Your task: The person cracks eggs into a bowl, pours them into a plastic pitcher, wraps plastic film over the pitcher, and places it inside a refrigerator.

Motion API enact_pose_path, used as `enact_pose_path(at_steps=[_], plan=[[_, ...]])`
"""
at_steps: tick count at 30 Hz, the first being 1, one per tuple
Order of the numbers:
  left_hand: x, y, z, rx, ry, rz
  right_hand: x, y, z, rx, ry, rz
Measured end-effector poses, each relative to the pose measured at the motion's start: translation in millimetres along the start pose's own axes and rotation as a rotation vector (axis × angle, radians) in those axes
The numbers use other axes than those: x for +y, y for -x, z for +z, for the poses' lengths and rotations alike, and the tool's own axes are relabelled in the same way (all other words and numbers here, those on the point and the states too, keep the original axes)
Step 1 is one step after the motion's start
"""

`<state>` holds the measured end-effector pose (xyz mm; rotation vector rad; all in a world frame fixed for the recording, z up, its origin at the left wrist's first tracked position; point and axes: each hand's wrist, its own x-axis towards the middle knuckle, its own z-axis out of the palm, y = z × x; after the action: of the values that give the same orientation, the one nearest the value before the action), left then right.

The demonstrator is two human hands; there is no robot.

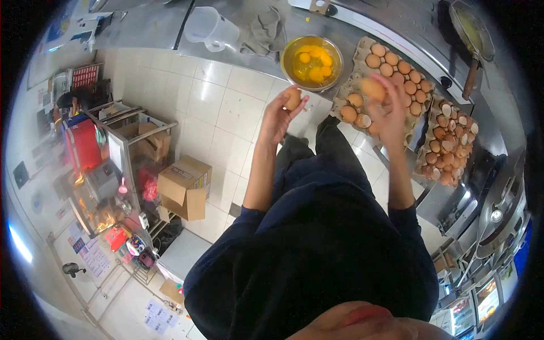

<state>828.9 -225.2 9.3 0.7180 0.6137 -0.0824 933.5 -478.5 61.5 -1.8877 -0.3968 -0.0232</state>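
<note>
My left hand (277, 118) is closed around a brown egg (292, 98), just below the near rim of a metal bowl (287, 72). Several cracked eggs with whole yolks (310, 62) lie in that bowl. Above the egg carton (362, 52), my right hand (390, 107) grips another brown egg (373, 89) between thumb and fingers, slightly blurred. Rows of whole brown eggs (403, 67) fill much of the carton. To its right, a second carton (435, 102) is heaped with broken eggshells (447, 144).
A clear plastic jug (211, 29) and a crumpled grey cloth (264, 32) sit on the steel counter (153, 28) left of the bowl. A pan (471, 31) with a wooden handle lies at the upper right. An open cardboard box (184, 184) stands on the tiled floor to the left.
</note>
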Motion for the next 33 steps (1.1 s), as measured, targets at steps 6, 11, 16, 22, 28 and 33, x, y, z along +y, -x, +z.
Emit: enact_pose_path(at_steps=[6, 11, 16, 22, 28, 33], plan=[[8, 43, -16, -0.156, 0.118, -0.023, -45, 58, 124, -0.15, 0.159, -0.399], [21, 82, -85, -0.131, 0.166, 0.006, -61, 100, 187, -0.124, -0.077, -0.148], [3, 93, -174, -0.083, 0.195, 0.057, -38, 154, 264, -0.196, -0.664, 0.544], [-103, 58, -339, 0.081, 0.258, -0.042, 77, 224, 355, -0.674, -0.182, 0.465], [-216, -1, -481, 0.205, 0.371, 0.135, 444, 277, 433, -0.321, -0.074, 0.99], [-286, -6, -569, 0.481, 0.274, 0.182, 694, 316, 527, -0.398, 0.339, 1.133]])
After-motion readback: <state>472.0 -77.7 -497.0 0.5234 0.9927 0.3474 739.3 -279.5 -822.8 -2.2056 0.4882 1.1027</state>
